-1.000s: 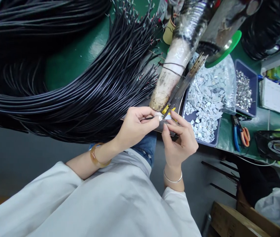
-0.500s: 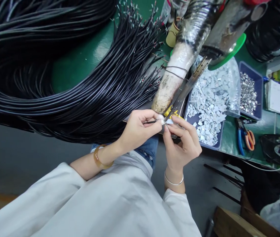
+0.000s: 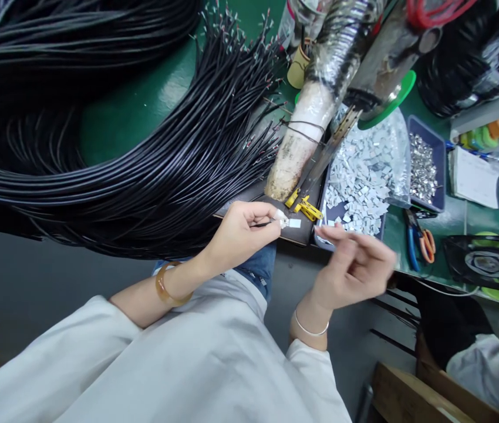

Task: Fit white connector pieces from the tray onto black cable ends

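Observation:
My left hand (image 3: 245, 232) is closed in a pinch on a black cable (image 3: 263, 224) near its end. White material covers a fingertip there, and the cable's very end is partly hidden. Just right of the pinch is a small pale rectangular plate (image 3: 294, 223), close to the fingertips; I cannot tell whether it is attached to the cable. My right hand (image 3: 350, 267) hangs at the front edge of the blue tray (image 3: 320, 239), slightly blurred, its fingers loosely bent and apart, nothing visible in them. Behind the hands sits a yellow clip-like part (image 3: 304, 207) below a metal bar.
A large bundle of black cables (image 3: 157, 170) covers the left of the green table (image 3: 130, 117). A plastic-wrapped duct (image 3: 297, 135) slants down behind my hands. Small pale plates (image 3: 355, 188) fill the tray. Further right are a bin of metal parts (image 3: 423, 167), pliers (image 3: 419, 241) and a fan (image 3: 491, 264).
My right hand has come away from the left fingertips and moved right, toward the tray's front edge. The left hand keeps its pinch on the cable. The view has shifted slightly.

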Tool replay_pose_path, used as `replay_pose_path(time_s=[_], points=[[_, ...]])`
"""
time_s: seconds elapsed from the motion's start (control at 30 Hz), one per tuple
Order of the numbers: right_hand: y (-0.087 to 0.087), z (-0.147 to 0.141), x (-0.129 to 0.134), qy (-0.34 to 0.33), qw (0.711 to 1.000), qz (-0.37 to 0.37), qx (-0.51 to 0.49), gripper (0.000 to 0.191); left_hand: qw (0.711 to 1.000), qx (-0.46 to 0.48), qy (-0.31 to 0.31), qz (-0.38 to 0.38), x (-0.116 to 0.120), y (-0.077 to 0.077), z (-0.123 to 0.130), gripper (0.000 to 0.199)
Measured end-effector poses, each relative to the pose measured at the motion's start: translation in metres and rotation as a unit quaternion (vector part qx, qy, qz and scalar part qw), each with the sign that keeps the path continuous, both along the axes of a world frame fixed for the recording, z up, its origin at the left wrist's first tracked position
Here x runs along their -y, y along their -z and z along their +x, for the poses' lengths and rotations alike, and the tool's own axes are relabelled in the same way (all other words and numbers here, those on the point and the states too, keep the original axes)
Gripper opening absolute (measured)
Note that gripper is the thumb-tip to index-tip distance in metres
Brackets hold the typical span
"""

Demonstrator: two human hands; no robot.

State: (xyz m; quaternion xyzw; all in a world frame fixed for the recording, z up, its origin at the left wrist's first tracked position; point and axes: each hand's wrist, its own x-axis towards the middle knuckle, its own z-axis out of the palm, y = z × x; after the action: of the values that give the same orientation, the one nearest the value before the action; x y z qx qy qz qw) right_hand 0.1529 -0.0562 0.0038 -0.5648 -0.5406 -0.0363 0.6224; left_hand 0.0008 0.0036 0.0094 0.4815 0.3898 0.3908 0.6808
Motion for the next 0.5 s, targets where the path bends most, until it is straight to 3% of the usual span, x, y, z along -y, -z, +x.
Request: replay_pose_path(time_s=[0.17, 0.37, 0.5], points=[[0.012, -0.009, 0.002, -0.059, 0.988, -0.092, 0.110, 0.013, 0.999, -0.030, -0.017, 0.015, 0.001, 0.006, 0.001, 0.010], [0.013, -0.011, -0.005, -0.060, 0.988, -0.086, 0.114, 0.015, 0.998, -0.029, -0.051, 0.030, 0.002, 0.012, 0.004, 0.010], [0.010, -0.012, -0.005, -0.055, 0.987, -0.082, 0.126, 0.019, 0.998, -0.029, -0.037, 0.051, 0.001, 0.010, 0.003, 0.014]])
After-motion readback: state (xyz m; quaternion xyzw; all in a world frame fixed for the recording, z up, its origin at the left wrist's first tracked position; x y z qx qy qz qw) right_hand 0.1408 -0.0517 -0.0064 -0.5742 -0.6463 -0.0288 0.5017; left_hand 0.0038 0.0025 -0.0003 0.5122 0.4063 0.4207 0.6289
